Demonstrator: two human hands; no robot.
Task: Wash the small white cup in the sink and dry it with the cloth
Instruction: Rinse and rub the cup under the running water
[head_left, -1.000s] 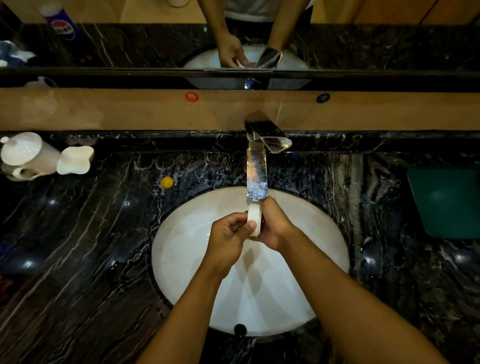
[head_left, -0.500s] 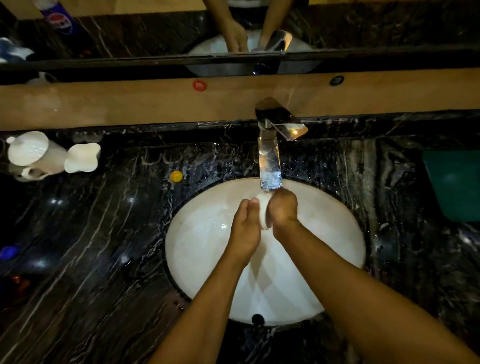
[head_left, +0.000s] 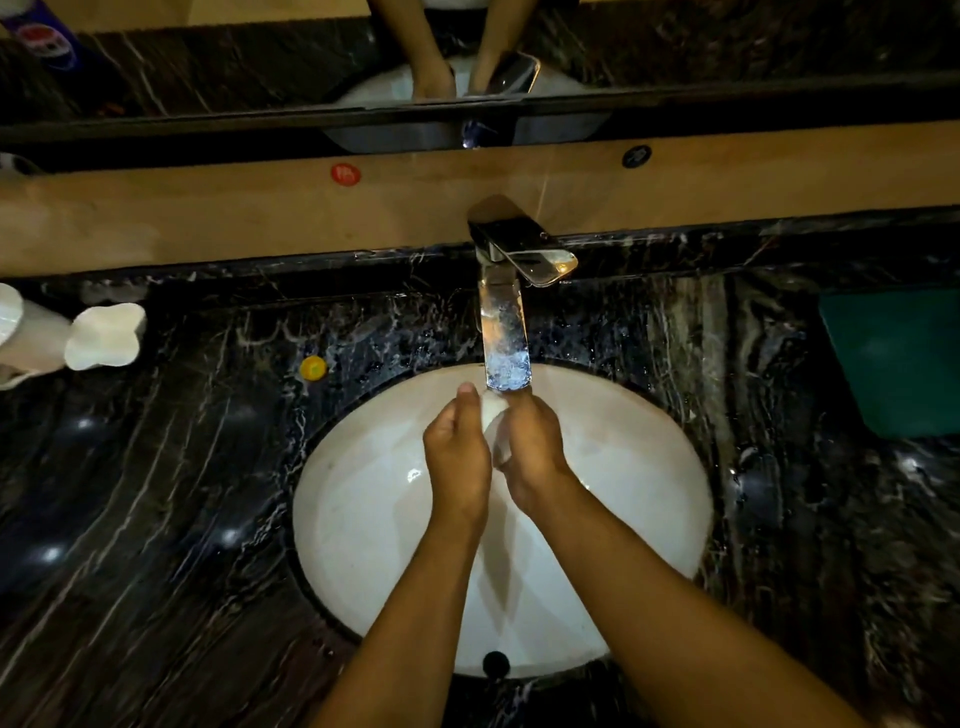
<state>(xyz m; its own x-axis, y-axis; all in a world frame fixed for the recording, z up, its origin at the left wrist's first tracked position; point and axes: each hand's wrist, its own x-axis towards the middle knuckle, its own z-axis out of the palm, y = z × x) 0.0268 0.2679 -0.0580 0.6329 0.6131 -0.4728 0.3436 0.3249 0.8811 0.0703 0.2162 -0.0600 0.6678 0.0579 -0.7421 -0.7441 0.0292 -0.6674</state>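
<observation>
The small white cup (head_left: 492, 415) is pinched between both my hands over the white oval sink (head_left: 649, 467), right under the spout of the chrome tap (head_left: 505, 338). My left hand (head_left: 458, 452) presses on the cup's left side and my right hand (head_left: 535, 452) wraps its right side, so only a narrow strip of white shows. A green cloth (head_left: 898, 364) lies flat on the black marble counter at the far right, well away from both hands.
A white jug and a white lobed dish (head_left: 104, 336) stand on the counter at the far left. A small yellow cap (head_left: 313, 368) lies left of the tap. A wooden ledge and a mirror run along the back.
My left hand has turned from gripping over the cup's top to lying flat against its side. The cup stays under the spout. The view has shifted slightly.
</observation>
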